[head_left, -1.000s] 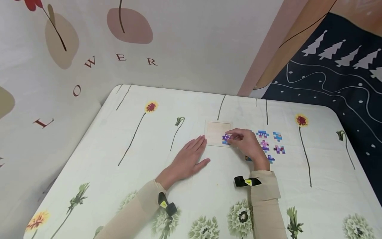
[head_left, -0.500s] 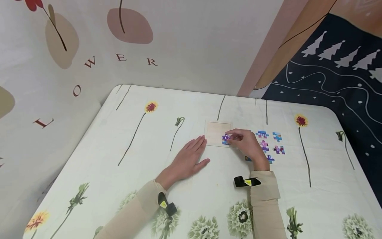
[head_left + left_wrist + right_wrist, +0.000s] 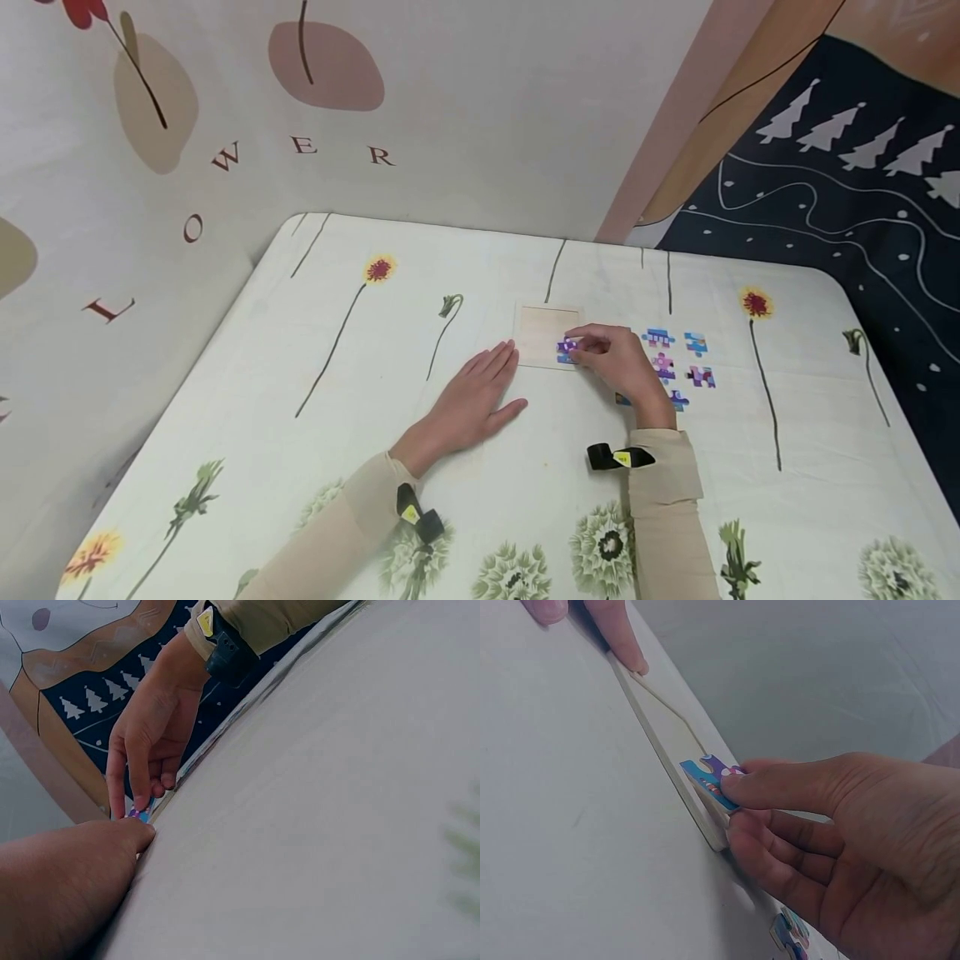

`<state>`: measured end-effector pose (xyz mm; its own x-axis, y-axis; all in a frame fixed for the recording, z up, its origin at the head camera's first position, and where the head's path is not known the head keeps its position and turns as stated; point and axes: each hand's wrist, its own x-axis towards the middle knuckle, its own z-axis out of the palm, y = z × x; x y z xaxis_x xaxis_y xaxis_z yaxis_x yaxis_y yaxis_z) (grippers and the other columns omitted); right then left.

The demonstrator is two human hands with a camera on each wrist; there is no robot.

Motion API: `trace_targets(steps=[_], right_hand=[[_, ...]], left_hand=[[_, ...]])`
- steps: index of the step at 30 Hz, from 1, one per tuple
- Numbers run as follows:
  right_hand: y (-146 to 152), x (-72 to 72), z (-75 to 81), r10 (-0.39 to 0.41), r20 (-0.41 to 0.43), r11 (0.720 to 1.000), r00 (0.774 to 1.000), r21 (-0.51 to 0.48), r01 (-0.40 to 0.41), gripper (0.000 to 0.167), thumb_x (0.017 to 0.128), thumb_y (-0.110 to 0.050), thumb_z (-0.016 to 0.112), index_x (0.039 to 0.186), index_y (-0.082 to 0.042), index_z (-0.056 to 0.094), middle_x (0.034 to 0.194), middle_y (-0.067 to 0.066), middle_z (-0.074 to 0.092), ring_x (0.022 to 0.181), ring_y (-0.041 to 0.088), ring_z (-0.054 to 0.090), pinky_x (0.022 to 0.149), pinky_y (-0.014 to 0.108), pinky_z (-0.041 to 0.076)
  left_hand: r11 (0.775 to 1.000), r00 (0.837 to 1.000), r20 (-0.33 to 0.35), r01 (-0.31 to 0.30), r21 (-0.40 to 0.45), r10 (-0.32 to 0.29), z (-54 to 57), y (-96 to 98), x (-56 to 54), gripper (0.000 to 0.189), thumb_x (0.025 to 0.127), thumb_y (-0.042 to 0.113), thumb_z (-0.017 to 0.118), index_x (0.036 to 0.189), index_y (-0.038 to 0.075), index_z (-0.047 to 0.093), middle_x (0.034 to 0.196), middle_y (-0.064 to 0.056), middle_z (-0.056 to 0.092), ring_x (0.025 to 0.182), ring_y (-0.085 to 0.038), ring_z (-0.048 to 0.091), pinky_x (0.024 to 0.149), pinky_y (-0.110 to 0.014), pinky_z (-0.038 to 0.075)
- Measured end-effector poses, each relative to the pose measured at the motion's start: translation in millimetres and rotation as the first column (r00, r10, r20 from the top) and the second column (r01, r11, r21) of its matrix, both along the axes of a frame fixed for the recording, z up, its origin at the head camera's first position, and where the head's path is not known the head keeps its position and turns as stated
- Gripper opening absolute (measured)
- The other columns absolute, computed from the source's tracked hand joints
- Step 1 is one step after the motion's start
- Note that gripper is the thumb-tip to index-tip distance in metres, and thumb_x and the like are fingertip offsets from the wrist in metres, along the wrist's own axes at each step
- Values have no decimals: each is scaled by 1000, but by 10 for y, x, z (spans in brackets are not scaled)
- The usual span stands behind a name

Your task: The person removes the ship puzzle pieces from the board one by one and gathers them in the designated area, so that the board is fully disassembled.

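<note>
A pale wooden puzzle tray (image 3: 542, 327) with a thin raised border lies on the table. My right hand (image 3: 618, 354) pinches a blue and purple puzzle piece (image 3: 709, 780) between thumb and fingers over the tray's near right corner. In the right wrist view the piece is tilted, close over the tray's edge. My left hand (image 3: 474, 398) lies flat, its straight fingertips on the tray's left border. The left wrist view shows the right fingers reaching down to the piece, partly hidden behind the left hand (image 3: 82, 862).
Several loose puzzle pieces (image 3: 663, 365) lie right of the tray, some partly hidden by the right hand and wrist. The white tablecloth (image 3: 450, 517) is printed with flowers. A patterned wall hanging (image 3: 480, 150) rises behind the table's far edge.
</note>
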<state>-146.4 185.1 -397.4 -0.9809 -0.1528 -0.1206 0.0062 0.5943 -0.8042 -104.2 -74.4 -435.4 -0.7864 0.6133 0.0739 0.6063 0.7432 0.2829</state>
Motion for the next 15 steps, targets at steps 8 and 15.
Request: trace_targets(steps=[8,15], right_hand=[[29,15,13,0,15,997,1000,-73,1,28,100,-8,70,127,-9,74,96,10,76,84,24,68,80,29,55],[101,38,29,9,-23,994,1000,-107,-11,27,99,-8,70,126,-7,74,95,13,75,79,24,69,71,28,53]], left_hand=[[1000,1000,-3,4,9,-4,4,4,2,74,110,48,42,160,-5,29,169,-16,23,158,-26,18,129,-39,15],[1000,1000,7,-2,-2,2,10,0,9,75,110,49,42,160,-5,28,169,-16,23,158,-26,17,129,-40,15]])
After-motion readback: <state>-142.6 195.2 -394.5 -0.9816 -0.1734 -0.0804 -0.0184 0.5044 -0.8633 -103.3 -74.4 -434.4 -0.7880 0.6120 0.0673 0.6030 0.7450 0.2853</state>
